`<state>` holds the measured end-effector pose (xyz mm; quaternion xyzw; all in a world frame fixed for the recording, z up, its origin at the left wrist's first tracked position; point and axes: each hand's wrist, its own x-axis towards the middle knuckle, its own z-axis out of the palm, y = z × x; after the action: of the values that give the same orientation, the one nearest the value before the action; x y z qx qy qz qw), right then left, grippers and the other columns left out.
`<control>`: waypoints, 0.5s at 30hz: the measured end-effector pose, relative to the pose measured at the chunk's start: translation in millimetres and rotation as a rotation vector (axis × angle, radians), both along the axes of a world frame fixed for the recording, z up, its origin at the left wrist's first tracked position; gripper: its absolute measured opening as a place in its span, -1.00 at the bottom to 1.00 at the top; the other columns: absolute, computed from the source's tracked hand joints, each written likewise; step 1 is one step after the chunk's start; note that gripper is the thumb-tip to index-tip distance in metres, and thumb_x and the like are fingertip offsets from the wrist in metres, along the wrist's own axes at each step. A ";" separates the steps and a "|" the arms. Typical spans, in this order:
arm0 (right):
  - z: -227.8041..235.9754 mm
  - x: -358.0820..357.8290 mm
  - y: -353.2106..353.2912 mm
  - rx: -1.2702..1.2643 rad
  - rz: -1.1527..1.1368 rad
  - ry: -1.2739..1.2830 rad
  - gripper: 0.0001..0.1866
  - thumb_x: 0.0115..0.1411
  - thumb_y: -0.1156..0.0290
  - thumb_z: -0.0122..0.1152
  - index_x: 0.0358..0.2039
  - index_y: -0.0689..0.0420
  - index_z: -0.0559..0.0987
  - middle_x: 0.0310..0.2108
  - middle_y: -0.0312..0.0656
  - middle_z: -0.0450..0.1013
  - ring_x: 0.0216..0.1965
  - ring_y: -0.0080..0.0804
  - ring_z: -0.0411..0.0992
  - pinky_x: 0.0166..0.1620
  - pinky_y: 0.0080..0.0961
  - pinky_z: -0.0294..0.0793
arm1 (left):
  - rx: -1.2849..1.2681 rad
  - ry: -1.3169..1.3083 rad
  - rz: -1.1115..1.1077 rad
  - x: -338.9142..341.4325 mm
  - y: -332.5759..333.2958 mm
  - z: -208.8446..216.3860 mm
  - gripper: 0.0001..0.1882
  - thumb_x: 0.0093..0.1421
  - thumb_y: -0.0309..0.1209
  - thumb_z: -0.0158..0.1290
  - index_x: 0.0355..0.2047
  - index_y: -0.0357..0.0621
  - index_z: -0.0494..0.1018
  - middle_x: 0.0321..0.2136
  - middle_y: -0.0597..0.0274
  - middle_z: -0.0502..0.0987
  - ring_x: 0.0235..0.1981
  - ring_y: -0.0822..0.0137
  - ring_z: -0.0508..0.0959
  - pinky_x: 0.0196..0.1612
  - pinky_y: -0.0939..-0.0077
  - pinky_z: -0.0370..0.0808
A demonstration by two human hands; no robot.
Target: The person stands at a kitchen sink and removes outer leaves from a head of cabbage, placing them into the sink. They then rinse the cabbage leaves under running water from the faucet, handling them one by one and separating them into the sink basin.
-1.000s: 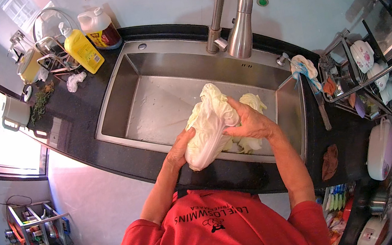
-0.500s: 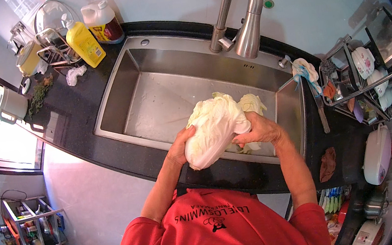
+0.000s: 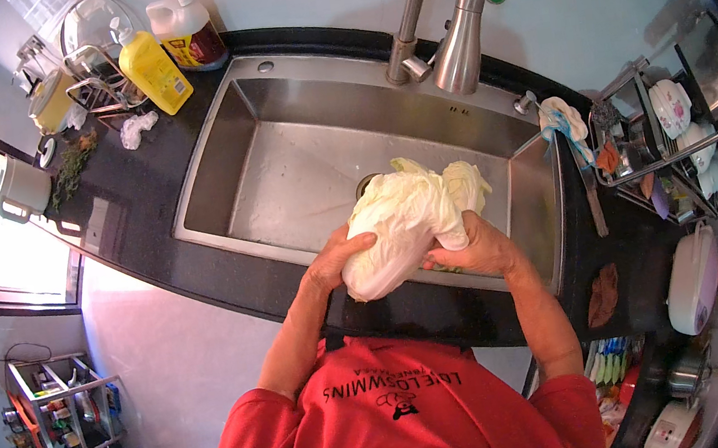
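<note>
A pale napa cabbage point(image 3: 392, 233) is held tilted over the sink's front rim, its thick white base toward me and its yellowish leaf tips pointing into the sink. My left hand point(image 3: 336, 259) grips it by the left side near the base, thumb across the top. On the other side my right hand point(image 3: 482, 248) is closed around a leaf edge of the cabbage; its fingertips are partly hidden beneath. More pale yellow leaves point(image 3: 465, 185) show beyond my right hand in the steel sink point(image 3: 297, 164), partly covered by the cabbage.
A pull-down tap point(image 3: 457, 57) rises behind the sink. On the counter's left stand a yellow pump bottle point(image 3: 155, 72), a large jug point(image 3: 187, 34) and some herbs point(image 3: 75, 166). To the right are a dish rack point(image 3: 665, 134), a knife point(image 3: 593, 202) and a brown cloth-like piece point(image 3: 603, 296).
My hands have shifted slightly with the cabbage, and the drain now shows behind it. The view has moved a little. Both hands keep their hold.
</note>
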<state>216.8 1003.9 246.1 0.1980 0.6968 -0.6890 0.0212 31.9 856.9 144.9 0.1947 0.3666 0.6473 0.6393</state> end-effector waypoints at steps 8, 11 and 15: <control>-22.4 13.4 -9.1 0.055 -0.200 0.025 -0.66 -0.06 0.46 0.34 -0.23 0.24 0.52 -0.35 -0.16 0.52 -0.29 -0.42 0.47 -0.14 -0.49 0.43 | -0.004 -0.422 0.089 -2.2 5.1 -7.2 -0.31 0.09 -0.21 0.06 0.13 -0.32 0.12 0.00 -0.07 0.36 -0.02 0.11 0.43 0.06 0.26 0.38; -8.9 19.2 -12.9 0.318 -0.107 0.169 -0.58 -0.04 0.63 0.26 -0.11 0.25 0.44 -0.30 -0.16 0.50 -0.29 -0.49 0.48 -0.17 -0.52 0.47 | -0.011 -0.437 0.192 -5.8 3.7 -8.8 -0.29 0.11 -0.13 0.03 0.18 -0.23 0.07 0.06 -0.08 0.31 0.04 0.07 0.38 0.09 0.15 0.34; 4.8 34.5 -31.8 0.501 -0.309 0.240 -0.42 -0.10 0.49 0.38 -0.03 0.23 0.39 -0.13 -0.12 0.46 -0.12 -0.41 0.42 -0.05 -0.49 0.38 | 0.151 -0.665 0.436 -9.1 2.7 -14.0 -0.34 0.18 -0.05 -0.08 0.19 -0.13 0.10 0.10 0.01 0.29 0.07 0.07 0.36 0.13 0.10 0.30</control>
<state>251.3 972.1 250.9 0.2178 0.8041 -0.5093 -0.2158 22.7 859.7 130.9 -0.0613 0.1237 0.8206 0.5546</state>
